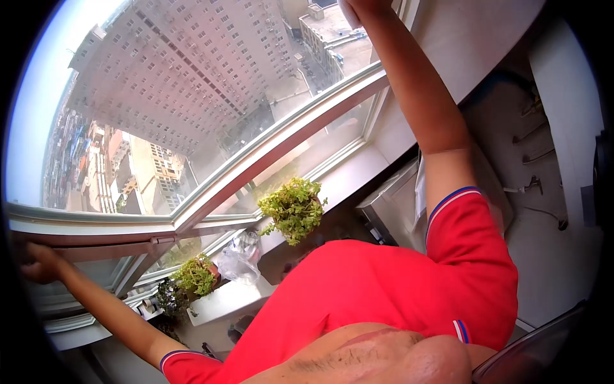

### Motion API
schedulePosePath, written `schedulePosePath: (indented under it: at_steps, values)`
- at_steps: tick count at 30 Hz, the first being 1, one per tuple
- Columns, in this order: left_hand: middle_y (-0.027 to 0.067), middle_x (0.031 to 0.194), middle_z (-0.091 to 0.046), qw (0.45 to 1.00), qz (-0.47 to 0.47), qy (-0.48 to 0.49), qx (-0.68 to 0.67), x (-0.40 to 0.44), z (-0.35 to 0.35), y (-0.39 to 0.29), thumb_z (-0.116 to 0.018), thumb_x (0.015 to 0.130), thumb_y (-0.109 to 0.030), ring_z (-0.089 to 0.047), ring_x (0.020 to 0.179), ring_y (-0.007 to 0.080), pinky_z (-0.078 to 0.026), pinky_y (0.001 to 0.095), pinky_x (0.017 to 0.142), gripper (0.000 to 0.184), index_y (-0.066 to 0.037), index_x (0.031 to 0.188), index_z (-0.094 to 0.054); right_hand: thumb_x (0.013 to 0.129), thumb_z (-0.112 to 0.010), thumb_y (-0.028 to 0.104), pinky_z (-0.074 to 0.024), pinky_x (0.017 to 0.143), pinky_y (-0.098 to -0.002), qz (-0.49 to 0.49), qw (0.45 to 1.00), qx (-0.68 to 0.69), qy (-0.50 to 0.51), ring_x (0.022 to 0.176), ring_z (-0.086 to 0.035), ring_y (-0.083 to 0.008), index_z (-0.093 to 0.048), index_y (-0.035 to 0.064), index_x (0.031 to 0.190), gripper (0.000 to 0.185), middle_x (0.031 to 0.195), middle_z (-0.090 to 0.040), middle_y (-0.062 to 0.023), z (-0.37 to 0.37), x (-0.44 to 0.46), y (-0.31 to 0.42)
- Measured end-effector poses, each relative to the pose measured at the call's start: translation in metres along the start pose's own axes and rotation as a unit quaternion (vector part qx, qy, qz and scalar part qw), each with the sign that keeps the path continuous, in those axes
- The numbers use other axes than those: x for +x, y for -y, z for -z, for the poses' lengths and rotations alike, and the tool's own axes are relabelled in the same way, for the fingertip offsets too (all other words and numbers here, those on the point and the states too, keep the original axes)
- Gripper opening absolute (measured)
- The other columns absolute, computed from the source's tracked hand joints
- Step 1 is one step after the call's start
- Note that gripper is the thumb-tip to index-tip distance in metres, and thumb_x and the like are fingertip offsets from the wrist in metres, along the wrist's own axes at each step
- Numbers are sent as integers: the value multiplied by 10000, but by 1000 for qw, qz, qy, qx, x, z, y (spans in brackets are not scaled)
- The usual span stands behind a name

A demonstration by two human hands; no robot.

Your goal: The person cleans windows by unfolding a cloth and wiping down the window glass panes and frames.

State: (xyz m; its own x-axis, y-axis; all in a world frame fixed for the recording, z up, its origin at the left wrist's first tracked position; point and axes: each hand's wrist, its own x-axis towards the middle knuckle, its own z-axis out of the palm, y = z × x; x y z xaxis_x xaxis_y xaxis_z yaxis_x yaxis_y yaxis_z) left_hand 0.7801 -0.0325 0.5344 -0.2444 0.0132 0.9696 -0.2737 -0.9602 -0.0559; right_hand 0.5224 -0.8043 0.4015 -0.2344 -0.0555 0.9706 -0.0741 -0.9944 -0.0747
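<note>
My left hand (39,263) is at the far left edge, in shadow, with its fingers curled against the window frame (211,205). My right hand (369,4) is raised to the top edge of the view and mostly cut off. A flat white piece (349,14), perhaps a cloth, sticks out from under its fingers and lies by the window glass (256,70). Both arms are stretched wide, and a red shirt covers my body below.
A leafy potted plant (293,210) stands on the sill, with a second plant (196,275) farther left. Between them lies a clear plastic bag (240,258) on a white box (230,302). Tall buildings (185,70) show far below outside. Hooks (534,184) line the right wall.
</note>
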Motion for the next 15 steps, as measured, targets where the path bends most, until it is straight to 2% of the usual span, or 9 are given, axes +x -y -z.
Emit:
schedulePosePath:
  at_steps: [1,3,5,7,10,12,13,14,15]
  values:
    - [210,1121,-746,1000,5,2,15,-3,0,9,-723,810,-381,-721,1021,375,-563,450,907,519,1,1161,-735,1008,-546,233,-352,1171,-517,59,997,23,44,1359,-465,-489,-553,-65,1380,477,1431,-535,-296,5,-12,25]
    - [220,1157,-733,999,13,8,35,-5,2,10,-717,819,-360,-710,1059,377,-551,450,937,518,3,1189,-722,906,-694,234,-474,986,-409,41,989,134,52,1122,-670,-282,-720,112,1064,201,1248,-697,-100,3,-51,98]
    - [231,1190,-716,1000,11,21,3,-1,10,-22,-713,838,-320,-695,1090,384,-540,454,959,502,6,1219,-701,864,-718,302,-421,1054,-463,63,988,120,72,1330,-576,-232,-742,227,943,111,1417,-625,-2,-4,-79,170]
    - [238,1198,-708,999,-3,27,-22,1,13,-29,-710,855,-291,-689,1098,391,-536,458,965,485,9,1236,-688,892,-710,257,-404,1129,-446,41,972,216,84,1330,-579,-169,-769,276,900,63,1382,-644,86,-14,-113,230]
    - [251,1167,-707,997,-68,21,-36,5,23,-44,-715,886,-281,-690,1070,406,-543,462,939,470,34,1232,-676,925,-679,242,-408,1141,-453,37,941,311,130,1325,-585,-171,-772,307,942,114,1359,-656,93,-15,-141,263]
    - [251,1138,-709,996,-77,26,-37,4,27,-46,-731,880,-300,-695,1035,407,-550,461,909,478,41,1210,-679,913,-721,315,-372,1132,-404,71,946,277,155,1270,-620,-145,-783,271,1106,208,1322,-674,85,-2,-129,242]
    - [248,1115,-712,996,-81,20,-29,4,22,-38,-743,872,-312,-699,1006,405,-555,459,885,481,43,1191,-683,887,-745,322,-353,1150,-409,70,954,257,141,1312,-596,-152,-780,262,1020,151,1358,-662,79,-1,-129,224]
    - [245,1092,-715,996,-83,14,-21,4,16,-27,-755,864,-325,-704,976,404,-561,458,861,485,45,1171,-687,916,-708,249,-342,1185,-448,78,965,211,132,1377,-552,-183,-752,322,988,112,1420,-628,59,-1,-130,199]
    - [241,1070,-717,996,-88,6,-17,4,11,-13,-768,856,-337,-708,947,402,-566,456,836,490,47,1152,-691,883,-755,263,-327,1188,-465,71,976,165,127,1394,-537,-212,-744,278,964,83,1455,-606,43,5,-128,170]
